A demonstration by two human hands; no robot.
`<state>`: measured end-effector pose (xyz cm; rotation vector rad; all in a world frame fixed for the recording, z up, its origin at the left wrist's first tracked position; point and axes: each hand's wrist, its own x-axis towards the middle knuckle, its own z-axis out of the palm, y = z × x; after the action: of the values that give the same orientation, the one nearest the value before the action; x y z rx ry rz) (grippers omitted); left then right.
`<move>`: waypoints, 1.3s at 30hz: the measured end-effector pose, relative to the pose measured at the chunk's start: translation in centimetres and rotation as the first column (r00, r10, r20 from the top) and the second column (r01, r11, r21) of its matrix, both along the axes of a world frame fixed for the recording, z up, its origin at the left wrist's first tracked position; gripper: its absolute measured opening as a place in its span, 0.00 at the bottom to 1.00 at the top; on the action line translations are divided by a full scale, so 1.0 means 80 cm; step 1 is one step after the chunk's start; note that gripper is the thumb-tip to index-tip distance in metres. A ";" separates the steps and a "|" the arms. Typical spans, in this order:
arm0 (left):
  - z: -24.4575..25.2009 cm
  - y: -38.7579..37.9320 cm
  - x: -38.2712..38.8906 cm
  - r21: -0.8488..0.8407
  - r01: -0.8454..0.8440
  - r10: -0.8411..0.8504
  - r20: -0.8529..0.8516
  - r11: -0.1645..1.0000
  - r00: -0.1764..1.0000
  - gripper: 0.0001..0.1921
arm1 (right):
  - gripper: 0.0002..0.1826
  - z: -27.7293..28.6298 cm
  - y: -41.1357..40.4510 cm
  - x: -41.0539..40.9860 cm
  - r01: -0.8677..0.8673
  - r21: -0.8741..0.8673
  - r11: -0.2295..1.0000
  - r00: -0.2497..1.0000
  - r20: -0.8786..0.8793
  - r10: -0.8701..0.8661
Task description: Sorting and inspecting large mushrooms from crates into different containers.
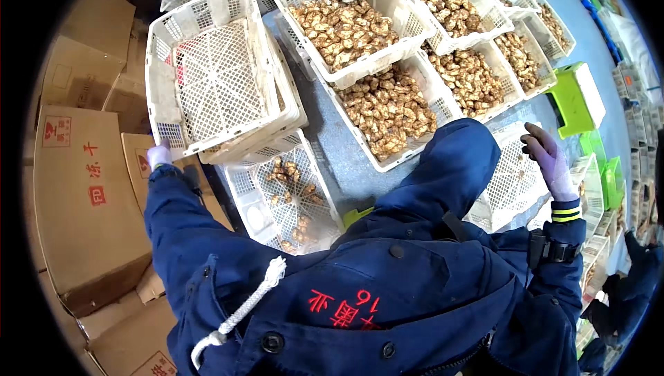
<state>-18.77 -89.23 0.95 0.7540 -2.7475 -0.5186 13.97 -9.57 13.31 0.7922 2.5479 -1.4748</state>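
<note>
My left hand (160,155), in a pale purple glove, grips the near left corner of a white plastic crate (218,80). That mesh-bottomed crate holds no mushrooms and sits on top of a stack of similar crates. My right hand (551,166), gloved with darkened fingertips, hovers with fingers loosely bent and nothing in them. Close by it is another white mesh crate (513,174) with a few small brown bits on it. Before me, to the left, a low crate (246,202) contains some scattered brown mushrooms (285,168).
Crates heaped with brown-and-cream mushrooms (345,28) stand ahead, some stacked. Printed cardboard boxes (93,194) line the left side. A green-and-white plastic stool (576,98) stands on the blue-grey floor (337,132) at right. Another person's dark sleeve (643,267) shows at far right.
</note>
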 end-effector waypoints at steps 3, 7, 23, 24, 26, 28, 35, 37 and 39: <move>-0.018 -0.021 0.000 -0.193 -0.041 0.044 0.011 0.980 0.999 0.21 | 0.24 -0.008 -0.001 -0.003 -0.025 -0.046 0.999 1.000 0.009 0.025; -0.012 0.012 -0.005 0.141 0.222 -0.238 0.114 0.965 0.964 0.18 | 0.23 -0.008 -0.003 -0.010 -0.003 -0.033 0.999 1.000 0.020 0.004; -0.009 0.482 -0.001 -0.420 0.884 -0.919 0.229 0.205 0.322 0.31 | 0.16 -0.017 -0.032 -0.038 -0.096 0.214 0.972 0.995 -0.007 0.100; -0.006 0.489 -0.020 -0.299 0.932 -0.885 0.351 0.205 0.307 0.30 | 0.16 -0.008 -0.032 -0.038 -0.147 0.269 0.952 0.989 0.025 0.146; -0.008 0.486 -0.064 -0.187 0.939 -0.819 0.459 0.289 0.343 0.26 | 0.17 -0.015 -0.026 -0.028 -0.066 0.154 0.986 0.998 -0.015 0.069; -0.004 0.492 -0.087 -0.164 0.929 -0.536 0.778 0.333 0.329 0.27 | 0.18 -0.017 -0.020 -0.027 -0.044 0.185 0.982 0.998 0.062 0.033; -0.050 0.504 -0.133 -0.243 0.861 -0.311 0.860 0.447 0.404 0.26 | 0.20 -0.031 -0.001 -0.023 0.025 0.149 0.989 0.996 0.079 -0.037; -0.062 0.476 -0.148 -0.262 0.818 -0.334 0.817 0.512 0.470 0.26 | 0.20 -0.025 0.000 -0.030 0.030 0.137 0.990 0.993 0.107 -0.045; -0.056 0.456 -0.151 -0.338 0.825 -0.281 0.824 0.453 0.492 0.26 | 0.20 -0.026 0.004 -0.031 0.043 0.149 0.988 0.993 0.105 -0.059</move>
<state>-30.86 -52.78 -3.53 -0.4340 -3.3879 0.9829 11.50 -9.24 11.25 0.9366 2.5945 -1.2314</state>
